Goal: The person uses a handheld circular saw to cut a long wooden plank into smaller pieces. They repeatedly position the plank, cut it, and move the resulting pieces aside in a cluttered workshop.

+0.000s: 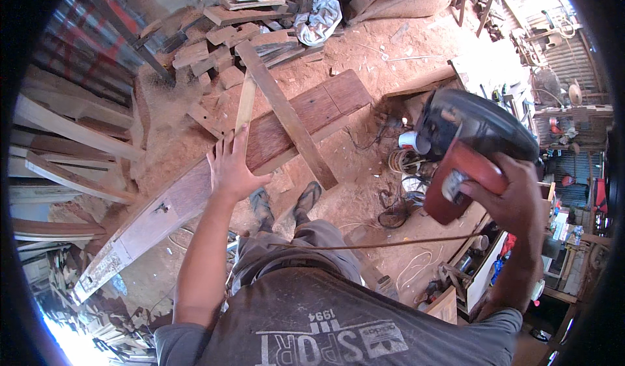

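A long reddish plank (pixel 189 193) is running from the near left to the far right across the dusty floor, passing in front of the person's feet and lying whole along the length that is showing. Curved boards (pixel 81 129) are leaning or stacking up along the left, and a heap of wood offcuts (pixel 222 36) is sitting on the far side. A straight wooden bar (pixel 284 109) is lying across the plank at a slant, both its ends jutting past the edges.

A power tool with a red body (pixel 459 157) and a dark rounded guard is hanging in the air on the right, well apart from the plank; the right hand (pixel 511 197) is clamping round its handle. A pale strip (pixel 245 102) is reaching from under the bar toward the left hand (pixel 229 164), which is resting over the plank with its fingers apart, gripping nothing.

A thin dark line (pixel 332 99) is crossing the plank's right end. By appearance, shaping is partly done, the plank already tapering leftward; whether that line is marking finished or remaining work, I cannot tell.
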Action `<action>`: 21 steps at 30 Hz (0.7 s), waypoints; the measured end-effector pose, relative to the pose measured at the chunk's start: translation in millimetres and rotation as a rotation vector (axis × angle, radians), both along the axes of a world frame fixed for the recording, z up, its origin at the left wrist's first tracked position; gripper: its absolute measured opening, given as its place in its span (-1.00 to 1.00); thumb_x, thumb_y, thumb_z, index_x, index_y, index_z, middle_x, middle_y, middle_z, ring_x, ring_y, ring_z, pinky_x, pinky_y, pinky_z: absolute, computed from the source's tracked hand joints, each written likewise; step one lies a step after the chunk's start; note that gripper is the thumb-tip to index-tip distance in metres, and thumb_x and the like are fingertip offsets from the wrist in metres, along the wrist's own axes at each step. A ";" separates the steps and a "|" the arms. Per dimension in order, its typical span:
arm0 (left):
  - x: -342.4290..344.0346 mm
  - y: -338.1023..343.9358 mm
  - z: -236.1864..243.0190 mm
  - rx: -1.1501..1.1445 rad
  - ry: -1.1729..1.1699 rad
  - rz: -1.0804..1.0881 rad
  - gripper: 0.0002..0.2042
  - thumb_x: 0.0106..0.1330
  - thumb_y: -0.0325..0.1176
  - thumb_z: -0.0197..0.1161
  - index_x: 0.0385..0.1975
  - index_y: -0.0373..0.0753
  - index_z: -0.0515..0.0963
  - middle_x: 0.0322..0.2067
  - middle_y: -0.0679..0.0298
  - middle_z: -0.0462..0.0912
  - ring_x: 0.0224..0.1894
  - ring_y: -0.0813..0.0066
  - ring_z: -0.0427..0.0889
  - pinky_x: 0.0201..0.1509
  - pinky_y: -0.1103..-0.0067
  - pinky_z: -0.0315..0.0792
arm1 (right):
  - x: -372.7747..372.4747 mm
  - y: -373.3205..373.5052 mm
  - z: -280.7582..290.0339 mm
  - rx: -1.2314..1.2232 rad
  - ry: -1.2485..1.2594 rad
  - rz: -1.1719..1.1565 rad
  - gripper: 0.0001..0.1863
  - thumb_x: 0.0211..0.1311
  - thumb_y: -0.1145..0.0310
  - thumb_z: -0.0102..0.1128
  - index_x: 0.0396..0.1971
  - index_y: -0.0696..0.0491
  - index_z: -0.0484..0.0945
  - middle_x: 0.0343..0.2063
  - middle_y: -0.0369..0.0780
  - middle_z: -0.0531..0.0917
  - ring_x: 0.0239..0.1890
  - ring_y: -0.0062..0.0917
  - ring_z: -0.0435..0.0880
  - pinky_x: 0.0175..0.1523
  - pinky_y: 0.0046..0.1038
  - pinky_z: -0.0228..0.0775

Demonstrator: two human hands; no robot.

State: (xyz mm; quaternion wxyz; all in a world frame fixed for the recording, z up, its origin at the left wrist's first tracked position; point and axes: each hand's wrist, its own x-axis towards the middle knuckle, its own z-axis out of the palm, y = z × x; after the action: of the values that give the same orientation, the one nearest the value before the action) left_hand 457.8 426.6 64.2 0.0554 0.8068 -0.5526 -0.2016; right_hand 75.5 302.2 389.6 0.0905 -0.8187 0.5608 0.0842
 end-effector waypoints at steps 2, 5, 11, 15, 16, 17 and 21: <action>0.9 2.1 -4.5 -0.016 -0.025 0.000 0.34 -0.17 0.12 0.71 0.69 0.01 0.00 0.51 -0.02 0.26 0.58 -0.08 0.19 0.66 -0.12 -0.03 | 1.0 13.4 -34.6 -0.126 -0.040 -0.077 -0.41 0.12 0.08 0.69 -0.01 0.20 0.73 -0.21 0.01 0.82 -0.22 -0.17 0.84 0.02 -0.18 0.62; 0.1 0.8 -3.5 -0.014 0.005 -0.016 0.34 -0.16 0.12 0.71 0.69 0.01 0.00 0.53 0.00 0.23 0.59 -0.07 0.19 0.67 -0.11 -0.04 | -6.4 27.7 -84.3 -0.107 -0.378 -0.273 -0.51 0.28 0.18 0.60 0.04 0.22 0.72 -0.17 -0.08 0.85 -0.13 -0.43 0.84 0.02 -0.35 0.63; -0.4 4.4 -2.9 -0.076 -0.034 -0.013 0.33 -0.20 0.06 0.73 0.67 -0.01 0.06 0.48 0.03 0.34 0.53 -0.05 0.28 0.58 -0.06 0.13 | 32.3 69.0 -176.6 0.179 -1.030 -0.581 -0.59 0.38 0.26 0.54 0.05 0.24 0.74 -0.17 -0.22 0.83 -0.12 -0.58 0.76 0.04 -0.47 0.60; 2.2 6.4 -14.0 -0.133 -0.058 -0.025 0.32 -0.20 0.06 0.72 0.67 -0.01 0.07 0.47 0.04 0.35 0.52 -0.04 0.29 0.57 -0.06 0.14 | 67.0 84.1 -190.2 0.171 -0.957 -0.476 -0.56 0.33 0.26 0.58 0.02 0.29 0.72 -0.21 -0.18 0.84 -0.17 -0.56 0.78 -0.02 -0.46 0.63; 1.7 6.0 -11.2 -0.134 -0.050 -0.022 0.31 -0.20 0.06 0.72 0.67 -0.01 0.07 0.47 0.04 0.35 0.52 -0.04 0.29 0.57 -0.07 0.14 | 67.3 85.7 -198.9 0.173 -0.949 -0.470 -0.57 0.34 0.26 0.57 0.02 0.28 0.72 -0.23 -0.16 0.84 -0.16 -0.56 0.79 -0.01 -0.46 0.63; 1.3 5.7 -9.4 -0.136 -0.042 -0.018 0.31 -0.19 0.06 0.71 0.67 -0.01 0.08 0.47 0.04 0.35 0.52 -0.04 0.30 0.57 -0.07 0.13 | 70.6 87.3 -198.7 0.173 -0.902 -0.474 -0.57 0.34 0.26 0.57 0.02 0.27 0.72 -0.23 -0.16 0.84 -0.17 -0.56 0.79 -0.02 -0.46 0.63; 2.2 5.6 -10.3 -0.148 -0.011 -0.008 0.28 -0.20 0.06 0.70 0.66 -0.02 0.12 0.46 0.04 0.36 0.54 -0.05 0.27 0.62 -0.09 0.07 | 77.7 87.4 -202.1 0.203 -0.935 -0.462 -0.60 0.36 0.25 0.55 0.01 0.25 0.72 -0.25 -0.17 0.84 -0.20 -0.57 0.77 -0.03 -0.48 0.61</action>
State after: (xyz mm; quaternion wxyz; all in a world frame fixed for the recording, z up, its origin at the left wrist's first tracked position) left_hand 460.0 432.2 53.9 0.1112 0.7993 -0.5696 -0.1559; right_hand 153.2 389.7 187.5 0.4259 -0.6110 0.6154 -0.2580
